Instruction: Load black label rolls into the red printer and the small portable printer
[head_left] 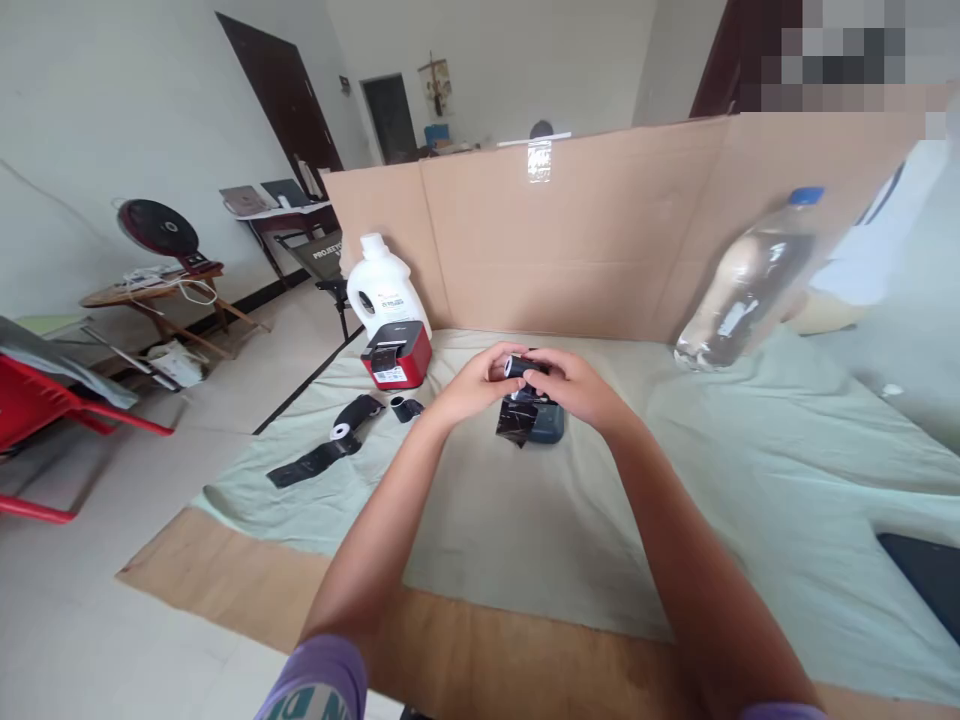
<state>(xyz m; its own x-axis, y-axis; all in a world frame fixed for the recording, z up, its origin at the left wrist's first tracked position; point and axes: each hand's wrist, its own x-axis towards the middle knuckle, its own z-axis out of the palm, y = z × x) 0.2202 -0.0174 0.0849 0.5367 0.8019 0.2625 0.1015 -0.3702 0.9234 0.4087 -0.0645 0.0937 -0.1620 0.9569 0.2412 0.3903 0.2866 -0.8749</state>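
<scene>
Both my hands meet over the middle of the green cloth [525, 520]. My left hand [476, 385] and my right hand [574, 385] are closed on the two ends of a small black roll [517, 366], held level between them. A strip of black film [516, 418] hangs down from the roll. Under it lies a dark blue flat device [551, 426]. To the left sit a red and white label printer [397, 356], a small black piece [406, 408] and another black roll with a white core and a loose strip [337, 445].
A white jug [382, 283] stands behind the printer. A cardboard wall [600, 230] closes the back of the table. At the right another person's hand holds a clear bottle [750, 285] tilted above the cloth. A dark flat object [926, 575] lies at the right edge.
</scene>
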